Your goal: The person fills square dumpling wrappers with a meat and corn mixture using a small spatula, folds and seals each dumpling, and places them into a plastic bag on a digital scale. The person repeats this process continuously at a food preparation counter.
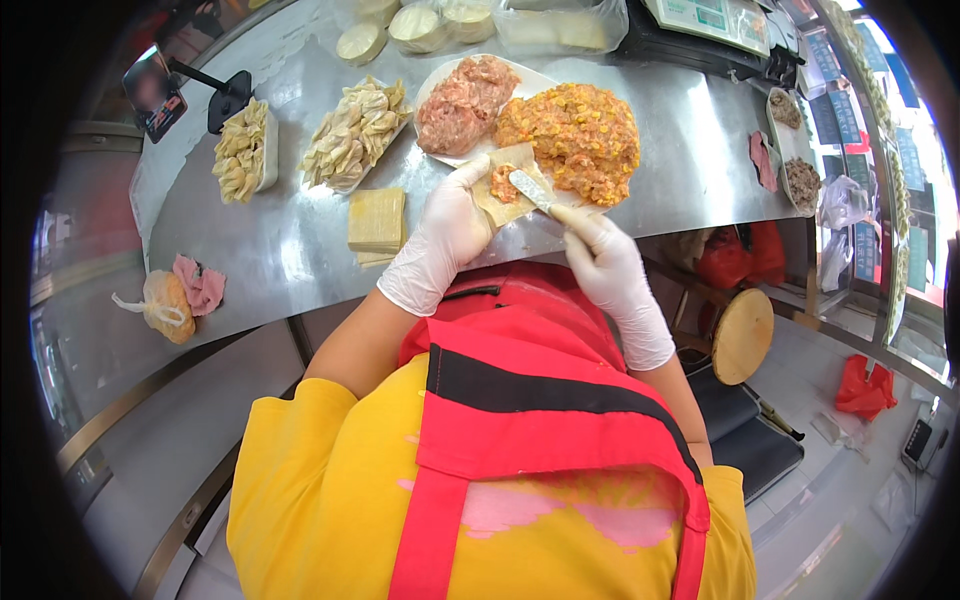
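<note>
My gloved left hand (454, 217) holds a square dough wrapper (517, 211) on its palm and fingers. A small dab of orange filling (504, 184) lies in the middle of the wrapper. Gripped in my gloved right hand (604, 251) is a flat metal spreader (531, 189), its blade touching the filling. Just beyond, a large mound of minced filling with corn kernels (581, 135) and a pile of plain pink minced meat (465, 105) rest on a white tray (541, 70). Left of my left hand sits a stack of square wrappers (376, 219).
Two trays of folded wontons (356, 135) (241, 154) stand on the steel table (300, 247). A phone (154, 94) on a stand is at the far left. Round wrapper stacks (416, 28) and a scale (709, 26) line the back. A wooden stool (742, 336) stands below right.
</note>
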{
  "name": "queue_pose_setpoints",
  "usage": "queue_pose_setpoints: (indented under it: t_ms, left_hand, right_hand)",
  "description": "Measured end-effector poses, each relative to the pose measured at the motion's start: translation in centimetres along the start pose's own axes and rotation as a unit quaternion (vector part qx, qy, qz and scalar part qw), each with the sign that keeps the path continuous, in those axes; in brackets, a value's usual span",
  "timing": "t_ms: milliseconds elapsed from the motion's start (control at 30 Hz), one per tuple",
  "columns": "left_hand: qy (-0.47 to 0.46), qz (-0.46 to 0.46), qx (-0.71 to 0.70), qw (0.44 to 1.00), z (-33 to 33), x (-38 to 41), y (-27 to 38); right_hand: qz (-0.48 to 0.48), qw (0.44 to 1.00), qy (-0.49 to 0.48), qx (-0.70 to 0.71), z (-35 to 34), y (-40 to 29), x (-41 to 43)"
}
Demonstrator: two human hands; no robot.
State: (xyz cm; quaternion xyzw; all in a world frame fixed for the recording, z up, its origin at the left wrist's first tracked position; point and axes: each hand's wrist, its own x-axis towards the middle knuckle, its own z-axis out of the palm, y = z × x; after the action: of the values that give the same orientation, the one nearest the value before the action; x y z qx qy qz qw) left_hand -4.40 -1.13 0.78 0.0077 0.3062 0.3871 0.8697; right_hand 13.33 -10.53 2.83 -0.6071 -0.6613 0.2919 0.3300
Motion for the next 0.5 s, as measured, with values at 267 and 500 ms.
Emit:
queue_pose_setpoints:
  t_ms: [267,500]
  left_hand:
    - [-0.127,0.217,0.334,0.908,-1.5,0.0,-1.5]
    - [-0.118,0.379,0.784,0.478,-0.7,-0.6,0.6]
  right_hand:
    - [0.266,0.913,-0.088,0.297,0.7,-2.1,0.0]
    - [0.338,0.843,-0.111,0.403,-0.8,-4.5,0.7]
